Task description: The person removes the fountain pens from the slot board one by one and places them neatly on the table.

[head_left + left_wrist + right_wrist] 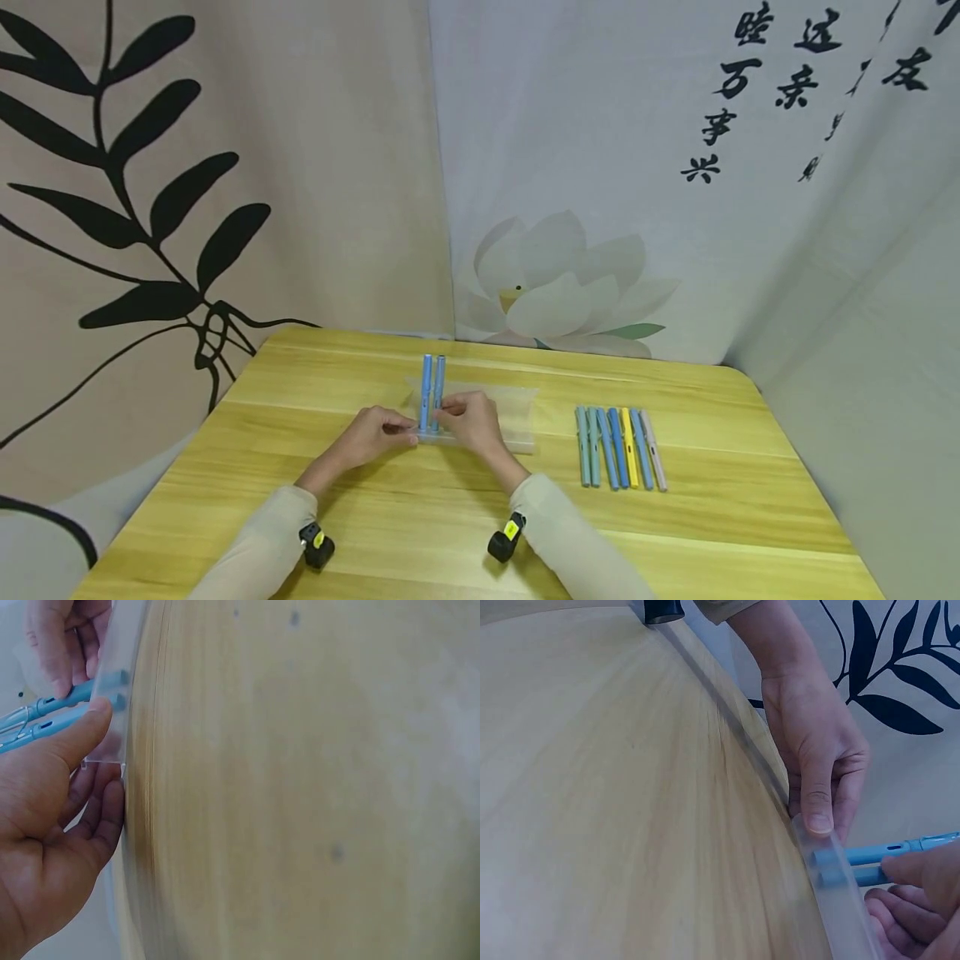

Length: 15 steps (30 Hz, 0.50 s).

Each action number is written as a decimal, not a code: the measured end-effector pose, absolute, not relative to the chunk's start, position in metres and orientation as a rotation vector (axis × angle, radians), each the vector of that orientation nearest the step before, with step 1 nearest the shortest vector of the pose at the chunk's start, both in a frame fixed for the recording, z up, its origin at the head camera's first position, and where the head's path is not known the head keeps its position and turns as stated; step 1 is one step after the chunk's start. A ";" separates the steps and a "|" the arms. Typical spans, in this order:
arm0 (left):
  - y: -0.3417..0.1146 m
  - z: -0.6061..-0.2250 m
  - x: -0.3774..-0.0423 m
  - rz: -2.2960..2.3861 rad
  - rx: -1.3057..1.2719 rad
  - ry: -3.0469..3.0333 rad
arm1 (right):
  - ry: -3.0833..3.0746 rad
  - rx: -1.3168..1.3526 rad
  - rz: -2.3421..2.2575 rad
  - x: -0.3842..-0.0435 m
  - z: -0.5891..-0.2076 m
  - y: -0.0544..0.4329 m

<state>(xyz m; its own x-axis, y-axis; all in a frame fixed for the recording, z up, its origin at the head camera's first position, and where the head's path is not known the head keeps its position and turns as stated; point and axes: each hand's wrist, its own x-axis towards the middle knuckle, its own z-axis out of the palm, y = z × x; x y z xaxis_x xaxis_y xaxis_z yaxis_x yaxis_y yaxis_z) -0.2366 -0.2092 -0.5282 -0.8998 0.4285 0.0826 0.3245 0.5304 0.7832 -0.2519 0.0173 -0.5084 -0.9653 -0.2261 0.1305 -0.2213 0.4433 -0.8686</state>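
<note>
A clear plastic pen sleeve (510, 414) lies on the table, with a folded pocket strip (840, 904) along its near edge. Two blue pens stand side by side with their lower ends in that strip: a left one (426, 387) and a right one (439, 379). My left hand (375, 435) pinches the strip's left corner, thumb on top and fingers beneath, as the left wrist view shows. With my right hand (474, 421) I hold the right blue pen near its lower end; in the right wrist view the thumb (911, 868) lies along it.
To the right, several pens lie in a row, among them a green pen (582, 446), a yellow pen (629, 447) and a pale pinkish pen (654, 450). The wooden table (720, 533) ends at a printed curtain (360, 167) behind.
</note>
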 end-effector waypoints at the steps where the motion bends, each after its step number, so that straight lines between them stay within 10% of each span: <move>1: -0.209 -0.528 -0.237 1.313 0.655 2.646 | 2.672 -0.414 -1.596 -0.251 -0.508 0.017; 15: -0.208 -0.527 -0.236 1.315 0.685 2.638 | 2.664 -0.483 -1.621 -0.249 -0.507 0.019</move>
<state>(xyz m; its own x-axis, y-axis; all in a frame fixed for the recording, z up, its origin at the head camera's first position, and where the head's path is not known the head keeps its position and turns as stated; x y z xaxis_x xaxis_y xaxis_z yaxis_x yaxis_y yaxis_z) -0.2358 -0.2080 -0.5274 -0.8912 0.4433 0.0957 0.3433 0.5216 0.7811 -0.2493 0.0193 -0.5071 -0.9530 -0.2512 0.1694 -0.2659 0.4251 -0.8652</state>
